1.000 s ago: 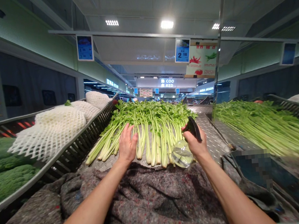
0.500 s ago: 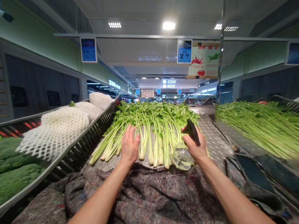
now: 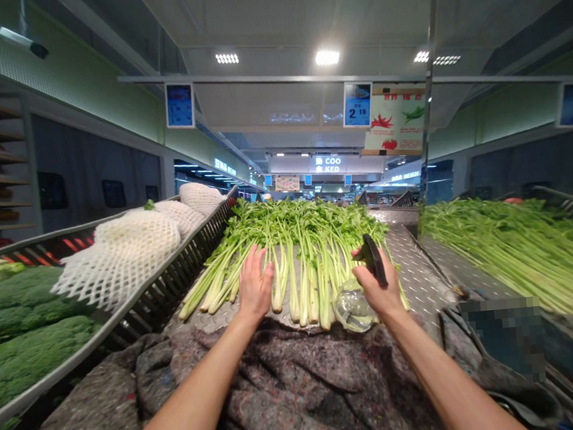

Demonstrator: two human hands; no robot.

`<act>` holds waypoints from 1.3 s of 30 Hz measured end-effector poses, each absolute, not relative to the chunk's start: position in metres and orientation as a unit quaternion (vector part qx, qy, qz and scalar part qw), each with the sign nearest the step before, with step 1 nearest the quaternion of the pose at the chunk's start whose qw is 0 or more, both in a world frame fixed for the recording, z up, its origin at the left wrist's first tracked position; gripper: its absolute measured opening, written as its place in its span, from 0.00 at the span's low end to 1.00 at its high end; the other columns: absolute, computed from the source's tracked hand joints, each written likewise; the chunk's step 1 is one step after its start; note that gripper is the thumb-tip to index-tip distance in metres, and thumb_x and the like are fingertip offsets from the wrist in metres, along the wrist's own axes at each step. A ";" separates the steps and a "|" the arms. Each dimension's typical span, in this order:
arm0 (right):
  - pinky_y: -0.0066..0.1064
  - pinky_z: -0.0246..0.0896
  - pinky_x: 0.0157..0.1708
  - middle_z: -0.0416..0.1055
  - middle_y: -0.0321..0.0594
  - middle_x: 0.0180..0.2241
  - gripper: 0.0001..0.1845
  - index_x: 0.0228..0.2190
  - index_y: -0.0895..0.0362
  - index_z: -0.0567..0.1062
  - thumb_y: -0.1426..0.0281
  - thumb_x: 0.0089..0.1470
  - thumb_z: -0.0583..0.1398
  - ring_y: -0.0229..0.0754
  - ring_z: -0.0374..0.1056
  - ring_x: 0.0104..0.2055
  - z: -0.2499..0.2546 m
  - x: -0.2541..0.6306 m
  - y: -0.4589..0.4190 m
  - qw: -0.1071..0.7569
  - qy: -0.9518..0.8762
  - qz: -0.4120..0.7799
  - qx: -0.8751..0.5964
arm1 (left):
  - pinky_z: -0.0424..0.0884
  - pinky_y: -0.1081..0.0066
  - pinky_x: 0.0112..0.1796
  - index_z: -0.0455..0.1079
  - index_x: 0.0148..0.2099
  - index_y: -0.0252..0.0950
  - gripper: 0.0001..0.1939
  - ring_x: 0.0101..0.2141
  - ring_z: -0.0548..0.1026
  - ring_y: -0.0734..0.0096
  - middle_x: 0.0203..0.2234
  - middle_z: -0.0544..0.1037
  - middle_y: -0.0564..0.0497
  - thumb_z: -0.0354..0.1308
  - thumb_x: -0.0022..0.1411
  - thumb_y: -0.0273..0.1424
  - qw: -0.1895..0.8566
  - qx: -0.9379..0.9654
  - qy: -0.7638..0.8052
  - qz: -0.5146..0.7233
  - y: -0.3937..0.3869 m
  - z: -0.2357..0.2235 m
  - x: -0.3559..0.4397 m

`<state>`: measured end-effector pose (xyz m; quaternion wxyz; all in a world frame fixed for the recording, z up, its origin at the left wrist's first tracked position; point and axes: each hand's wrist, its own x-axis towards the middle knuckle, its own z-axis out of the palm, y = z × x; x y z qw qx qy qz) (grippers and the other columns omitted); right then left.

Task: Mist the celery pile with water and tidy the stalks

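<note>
Celery stalks [image 3: 292, 278] lie side by side, leafy ends away from me and pale root ends toward me, on a patterned metal shelf [image 3: 413, 257]. Over the stalks on the left is my left hand [image 3: 255, 286], open, fingers stretched forward; whether it touches them I cannot tell. In my right hand [image 3: 380, 286] is a spray bottle [image 3: 353, 308] with a clear round body and a black trigger head, held over the right-hand root ends. The fingers wrap round its neck, partly hidden behind the head.
A grey felt blanket [image 3: 301, 381] is bunched along the front. To the left, a black crate [image 3: 171, 272] holds produce in white foam nets [image 3: 123, 246], beside broccoli [image 3: 38, 357]. A mirror [image 3: 494, 177] on the right reflects the celery. Price signs [image 3: 357, 104] hang above.
The view has shifted slightly, so everything sits a little lower and further right. My hands keep almost the same place over the celery, and the spray bottle stays in my right hand.
</note>
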<state>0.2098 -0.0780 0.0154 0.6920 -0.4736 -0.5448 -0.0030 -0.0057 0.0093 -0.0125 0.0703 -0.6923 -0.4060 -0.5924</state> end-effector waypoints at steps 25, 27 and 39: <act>0.30 0.56 0.29 0.69 0.36 0.29 0.16 0.33 0.56 0.70 0.68 0.37 0.56 0.38 0.62 0.27 0.017 0.212 -0.079 0.707 -0.519 -0.007 -0.480 | 0.53 0.54 0.52 0.59 0.52 0.33 0.24 0.55 0.55 0.60 0.55 0.57 0.41 0.36 0.60 0.41 0.066 -0.689 -0.415 -0.590 0.006 -0.009 -0.006; 0.30 0.56 0.30 0.70 0.37 0.30 0.16 0.33 0.56 0.71 0.67 0.36 0.57 0.39 0.63 0.28 0.018 0.215 -0.077 0.724 -0.493 -0.012 -0.483 | 0.54 0.53 0.52 0.59 0.52 0.33 0.24 0.55 0.55 0.60 0.55 0.57 0.40 0.35 0.60 0.41 0.068 -0.689 -0.414 -0.591 0.006 -0.009 -0.006; 0.31 0.56 0.32 0.70 0.37 0.29 0.13 0.29 0.57 0.71 0.69 0.36 0.57 0.41 0.64 0.31 0.020 0.225 -0.072 0.755 -0.450 0.020 -0.476 | 0.54 0.55 0.52 0.60 0.51 0.32 0.24 0.55 0.55 0.60 0.55 0.57 0.40 0.35 0.60 0.41 0.071 -0.688 -0.417 -0.590 0.005 -0.008 -0.006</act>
